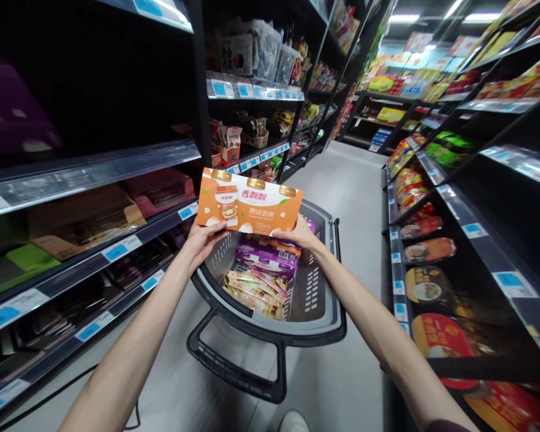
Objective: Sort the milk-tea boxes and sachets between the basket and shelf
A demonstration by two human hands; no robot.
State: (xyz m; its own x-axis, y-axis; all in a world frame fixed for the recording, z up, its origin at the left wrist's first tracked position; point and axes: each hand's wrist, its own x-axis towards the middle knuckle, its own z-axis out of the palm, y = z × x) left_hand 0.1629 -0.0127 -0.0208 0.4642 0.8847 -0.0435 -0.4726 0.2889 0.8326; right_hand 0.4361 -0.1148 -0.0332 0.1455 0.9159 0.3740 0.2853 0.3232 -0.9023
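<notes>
An orange and white milk tea multipack [249,204], with three gold cup lids showing along its top, is held up over a shopping basket [312,312]. My left hand [207,243] grips its lower left end, thumb on the front face. At the lower right end my right hand [300,234] is closed on the same pack. Below, inside the grey basket, lie a purple carton [267,258] and a heap of slim snack packets [256,291]. Another orange pack shows partly behind the purple carton. The basket's black handle [238,372] points toward me.
Dark shelves with price tags [121,247] line the left, holding open cartons and clear tubs [265,48]. On the right, shelves carry instant noodle bowls [432,285] and bagged packets [450,149]. A grey floor aisle [342,174] runs ahead to another shelf. A black cable [49,396] lies at lower left.
</notes>
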